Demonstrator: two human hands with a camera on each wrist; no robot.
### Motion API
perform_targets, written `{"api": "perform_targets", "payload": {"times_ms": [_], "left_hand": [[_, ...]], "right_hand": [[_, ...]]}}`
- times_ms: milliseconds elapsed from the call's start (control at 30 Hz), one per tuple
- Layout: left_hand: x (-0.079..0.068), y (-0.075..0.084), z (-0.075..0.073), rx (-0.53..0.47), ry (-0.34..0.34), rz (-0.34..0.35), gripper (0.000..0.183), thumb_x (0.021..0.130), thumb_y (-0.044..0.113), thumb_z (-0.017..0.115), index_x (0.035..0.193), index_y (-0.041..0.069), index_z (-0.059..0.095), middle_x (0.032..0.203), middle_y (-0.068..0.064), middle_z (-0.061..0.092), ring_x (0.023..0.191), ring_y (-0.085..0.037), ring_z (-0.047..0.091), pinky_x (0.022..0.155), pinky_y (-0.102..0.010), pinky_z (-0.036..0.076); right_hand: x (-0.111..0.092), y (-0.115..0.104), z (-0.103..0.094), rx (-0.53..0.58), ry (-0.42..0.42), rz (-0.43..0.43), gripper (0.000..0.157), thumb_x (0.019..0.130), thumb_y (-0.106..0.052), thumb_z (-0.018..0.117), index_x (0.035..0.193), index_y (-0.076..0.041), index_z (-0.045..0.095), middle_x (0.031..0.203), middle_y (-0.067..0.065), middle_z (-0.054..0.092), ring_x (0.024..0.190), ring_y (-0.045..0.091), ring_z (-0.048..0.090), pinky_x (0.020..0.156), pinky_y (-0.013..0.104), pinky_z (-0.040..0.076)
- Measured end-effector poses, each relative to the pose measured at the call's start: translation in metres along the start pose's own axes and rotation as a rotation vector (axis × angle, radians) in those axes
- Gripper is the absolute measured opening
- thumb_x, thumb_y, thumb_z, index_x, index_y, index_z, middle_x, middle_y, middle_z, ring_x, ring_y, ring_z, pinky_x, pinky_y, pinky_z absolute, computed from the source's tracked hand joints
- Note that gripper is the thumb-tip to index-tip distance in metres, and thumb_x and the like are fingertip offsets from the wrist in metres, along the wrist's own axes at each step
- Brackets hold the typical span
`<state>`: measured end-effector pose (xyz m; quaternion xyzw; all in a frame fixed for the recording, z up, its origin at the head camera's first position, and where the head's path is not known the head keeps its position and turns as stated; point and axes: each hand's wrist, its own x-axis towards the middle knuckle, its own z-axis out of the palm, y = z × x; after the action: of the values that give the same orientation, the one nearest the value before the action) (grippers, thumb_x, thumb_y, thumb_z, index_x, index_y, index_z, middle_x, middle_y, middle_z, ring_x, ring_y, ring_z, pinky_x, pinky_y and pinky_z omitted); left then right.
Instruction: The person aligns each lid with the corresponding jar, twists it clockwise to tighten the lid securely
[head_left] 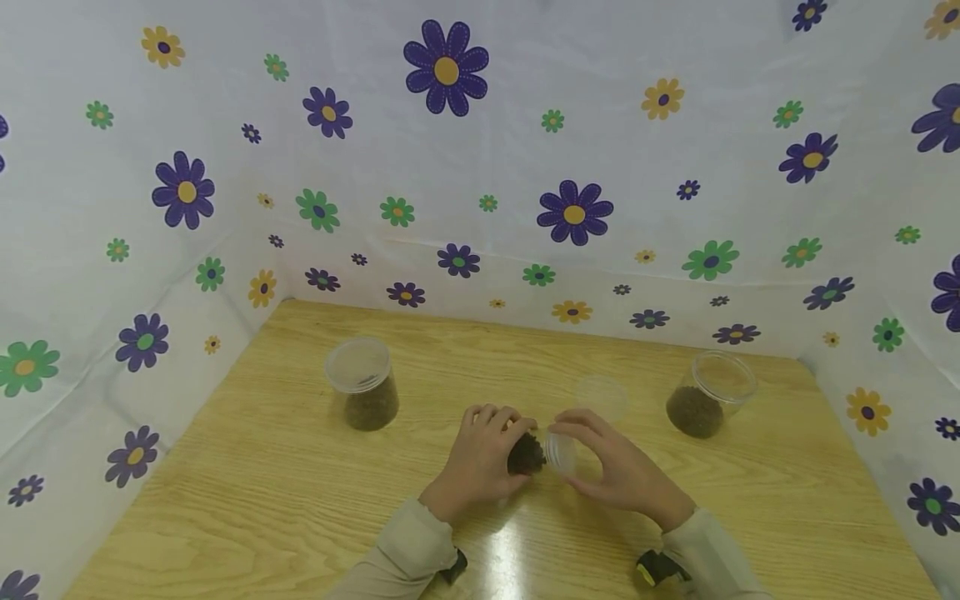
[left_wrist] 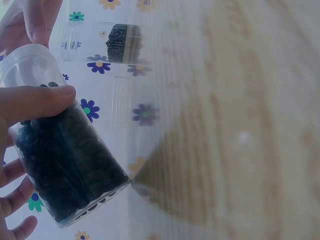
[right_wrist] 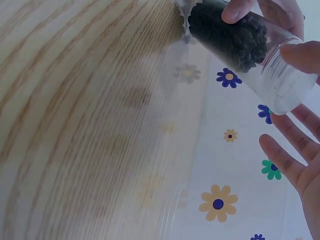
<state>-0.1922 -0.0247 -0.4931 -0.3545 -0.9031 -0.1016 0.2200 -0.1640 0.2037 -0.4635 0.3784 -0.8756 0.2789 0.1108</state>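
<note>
My left hand point(head_left: 483, 454) grips a clear jar point(left_wrist: 75, 160) filled with dark, bean-like pieces, thumb on one side and fingers round the other. The jar is tilted well over, its clear ribbed top end point(right_wrist: 287, 80) towards my right hand point(head_left: 618, 471). That hand holds the top end between thumb and forefinger, while its other fingers spread apart below, as the right wrist view shows. In the head view, the jar's dark contents point(head_left: 527, 454) show between the two hands. Just beyond them, a clear round lid point(head_left: 602, 397) lies flat on the table.
At the back left of the wooden table point(head_left: 247, 450) stands a jar with a pale top point(head_left: 366, 392), partly filled with dark pieces. Another clear jar point(head_left: 697, 404), also part full, stands at the back right. A flower-printed cloth point(head_left: 495, 150) walls the back and sides.
</note>
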Motion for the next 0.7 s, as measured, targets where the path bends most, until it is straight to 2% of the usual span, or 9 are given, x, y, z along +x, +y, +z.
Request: {"api": "perform_targets", "payload": {"times_ms": [300, 700], "left_hand": [[-0.0004, -0.0011, 0.0013, -0.016, 0.003, 0.003, 0.069, 0.06, 0.051, 0.083, 0.117, 0.023, 0.057, 0.106, 0.003, 0.058, 0.096, -0.016, 0.055, 0.091, -0.042, 0.045], [-0.0001, -0.0011, 0.0021, -0.058, -0.029, -0.006, 0.068, 0.062, 0.048, 0.083, 0.119, 0.022, 0.056, 0.108, 0.002, 0.057, 0.098, -0.017, 0.054, 0.09, -0.04, 0.047]], "right_hand": [[0.0013, 0.0014, 0.0012, -0.007, 0.005, -0.024, 0.059, 0.07, -0.007, 0.08, 0.124, -0.006, 0.054, 0.123, 0.008, 0.053, 0.112, 0.022, 0.054, 0.089, 0.038, 0.052], [0.0, 0.0012, 0.0016, -0.003, 0.005, 0.063, 0.056, 0.076, -0.019, 0.078, 0.125, -0.01, 0.053, 0.122, -0.001, 0.055, 0.101, 0.01, 0.055, 0.084, 0.032, 0.052]]}}
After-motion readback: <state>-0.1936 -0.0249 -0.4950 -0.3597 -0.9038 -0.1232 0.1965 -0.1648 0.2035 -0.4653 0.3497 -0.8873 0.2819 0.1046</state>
